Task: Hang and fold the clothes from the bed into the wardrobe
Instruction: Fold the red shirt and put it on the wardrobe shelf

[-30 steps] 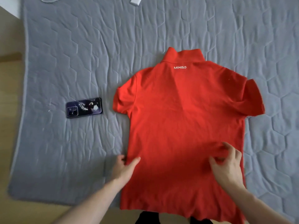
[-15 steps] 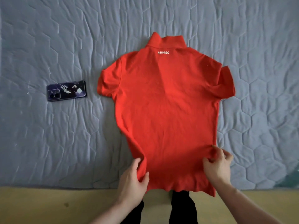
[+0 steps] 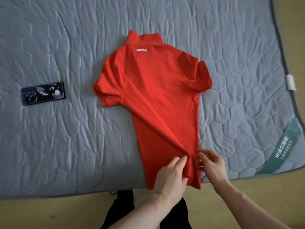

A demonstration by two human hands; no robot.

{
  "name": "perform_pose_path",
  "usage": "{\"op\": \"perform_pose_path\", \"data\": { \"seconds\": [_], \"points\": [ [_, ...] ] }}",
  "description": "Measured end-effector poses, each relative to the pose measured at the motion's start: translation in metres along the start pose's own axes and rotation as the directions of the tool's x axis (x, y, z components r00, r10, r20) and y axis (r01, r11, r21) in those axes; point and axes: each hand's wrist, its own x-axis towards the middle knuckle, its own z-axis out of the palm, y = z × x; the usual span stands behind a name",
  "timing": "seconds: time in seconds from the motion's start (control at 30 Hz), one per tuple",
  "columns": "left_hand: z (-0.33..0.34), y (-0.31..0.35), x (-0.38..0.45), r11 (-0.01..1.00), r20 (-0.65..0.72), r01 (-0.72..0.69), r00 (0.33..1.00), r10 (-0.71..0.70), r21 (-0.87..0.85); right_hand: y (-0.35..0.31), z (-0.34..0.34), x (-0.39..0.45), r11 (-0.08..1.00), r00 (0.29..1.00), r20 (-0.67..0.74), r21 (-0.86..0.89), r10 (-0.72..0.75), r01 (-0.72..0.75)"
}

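Dark phone with printed case (image 3: pixel 43 93) lies flat on grey quilted bed (image 3: pixel 66 47), toward its left edge. Red short-sleeved polo shirt with white MINISO print (image 3: pixel 156 90) lies back-up mid-bed, collar toward far edge, hem at near edge, left side folded over toward the right. Left hand (image 3: pixel 171 176) pinches the folded fabric near the hem. Right hand (image 3: pixel 210 164) just beside, fingers loosely spread, touching the shirt edge, holding nothing.

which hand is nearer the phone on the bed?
Left. The left hand grips the red shirt near its hem, right of and below the phone. The right hand sits beside it, farther right, at the shirt's right edge.
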Motion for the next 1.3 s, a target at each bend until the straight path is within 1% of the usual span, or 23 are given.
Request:
{"op": "perform_pose_path", "data": {
  "seconds": [0.13, 0.2, 0.27, 0.3, 0.33, 0.37, 0.4, 0.47, 0.53, 0.6, 0.63, 0.7, 0.73, 0.77, 0.8, 0.9, 0.97, 1.0, 1.07, 1.1, 1.17, 1.23, 1.3],
  "points": [
    [0.021, 0.006, 0.014, 1.000, 0.199, -0.018, 0.980, 0.020, -0.010, 0.003, -0.010, 0.002, 0.999, 0.998, 0.043, -0.019, 0.036, -0.036],
    [0.024, 0.000, 0.021, 0.999, 0.322, -0.013, 0.946, 0.026, -0.043, 0.005, -0.010, 0.003, 0.994, 0.998, 0.060, -0.108, 0.011, -0.004],
    [0.016, -0.013, 0.031, 0.987, 0.367, 0.073, 0.930, -0.017, -0.140, 0.009, -0.007, 0.003, 0.968, 0.995, 0.086, -0.242, -0.041, 0.061],
    [0.007, -0.021, 0.038, 0.970, 0.328, 0.141, 0.942, -0.070, -0.198, 0.010, -0.004, 0.003, 0.947, 0.991, 0.111, -0.306, -0.069, 0.100],
    [-0.006, -0.032, 0.047, 0.947, 0.247, 0.207, 0.958, -0.145, -0.247, 0.010, -0.001, 0.001, 0.920, 0.986, 0.142, -0.369, -0.087, 0.134],
    [-0.021, -0.045, 0.057, 0.921, 0.129, 0.267, 0.962, -0.240, -0.283, 0.010, 0.003, 0.000, 0.895, 0.982, 0.165, -0.417, -0.095, 0.157],
    [-0.039, -0.057, 0.068, 0.889, 0.004, 0.318, 0.942, -0.336, -0.330, 0.009, 0.008, -0.001, 0.878, 0.979, 0.175, -0.448, -0.101, 0.170],
    [-0.081, -0.092, 0.092, 0.804, -0.172, 0.410, 0.837, -0.519, -0.431, 0.006, 0.015, 0.000, 0.849, 0.976, 0.174, -0.490, -0.127, 0.198],
    [-0.120, -0.128, 0.114, 0.696, -0.252, 0.474, 0.698, -0.671, -0.539, 0.003, 0.021, 0.000, 0.822, 0.974, 0.176, -0.527, -0.143, 0.215],
    [-0.151, -0.156, 0.132, 0.545, -0.221, 0.484, 0.574, -0.788, -0.685, 0.003, 0.026, 0.001, 0.805, 0.977, 0.164, -0.558, -0.133, 0.203],
    [-0.164, -0.165, 0.140, 0.439, -0.140, 0.482, 0.537, -0.832, -0.758, 0.005, 0.027, 0.002, 0.805, 0.981, 0.159, -0.564, -0.115, 0.186],
    [-0.183, -0.176, 0.158, 0.209, 0.059, 0.450, 0.513, -0.857, -0.868, 0.009, 0.028, 0.003, 0.808, 0.984, 0.170, -0.572, -0.053, 0.142],
    [-0.191, -0.178, 0.166, 0.131, 0.120, 0.420, 0.520, -0.846, -0.898, 0.011, 0.028, 0.004, 0.810, 0.984, 0.177, -0.575, -0.013, 0.114],
    [-0.197, -0.178, 0.174, 0.083, 0.150, 0.394, 0.525, -0.838, -0.915, 0.012, 0.026, 0.005, 0.815, 0.983, 0.181, -0.574, 0.031, 0.080],
    [-0.201, -0.180, 0.180, 0.072, 0.142, 0.368, 0.522, -0.841, -0.927, 0.014, 0.024, 0.006, 0.819, 0.979, 0.189, -0.572, 0.072, 0.050],
    [-0.208, -0.180, 0.196, 0.104, 0.090, 0.380, 0.460, -0.883, -0.919, 0.013, 0.017, 0.012, 0.809, 0.963, 0.218, -0.588, 0.157, 0.002],
    [-0.213, -0.174, 0.200, 0.198, 0.024, 0.428, 0.460, -0.888, -0.882, 0.009, 0.012, 0.017, 0.794, 0.963, 0.222, -0.608, 0.154, 0.013],
    [-0.216, -0.167, 0.202, 0.292, -0.064, 0.444, 0.461, -0.885, -0.847, 0.004, 0.010, 0.019, 0.782, 0.964, 0.227, -0.622, 0.139, 0.033],
    [-0.223, -0.150, 0.207, 0.563, -0.367, 0.399, 0.469, -0.803, -0.724, -0.009, 0.006, 0.023, 0.760, 0.965, 0.243, -0.645, 0.102, 0.082],
    [-0.229, -0.139, 0.209, 0.680, -0.496, 0.344, 0.488, -0.718, -0.647, -0.015, 0.004, 0.025, 0.752, 0.965, 0.246, -0.652, 0.087, 0.098],
    [-0.240, -0.118, 0.218, 0.824, -0.627, 0.249, 0.549, -0.552, -0.508, -0.032, 0.001, 0.030, 0.752, 0.967, 0.250, -0.646, 0.052, 0.126],
    [-0.248, -0.093, 0.229, 0.862, -0.618, 0.169, 0.633, -0.466, -0.477, -0.049, -0.002, 0.037, 0.766, 0.971, 0.237, -0.627, 0.015, 0.140],
    [-0.251, -0.060, 0.242, 0.880, -0.602, 0.095, 0.695, -0.393, -0.465, -0.067, -0.005, 0.046, 0.795, 0.980, 0.197, -0.591, -0.022, 0.137]
  ]
}}
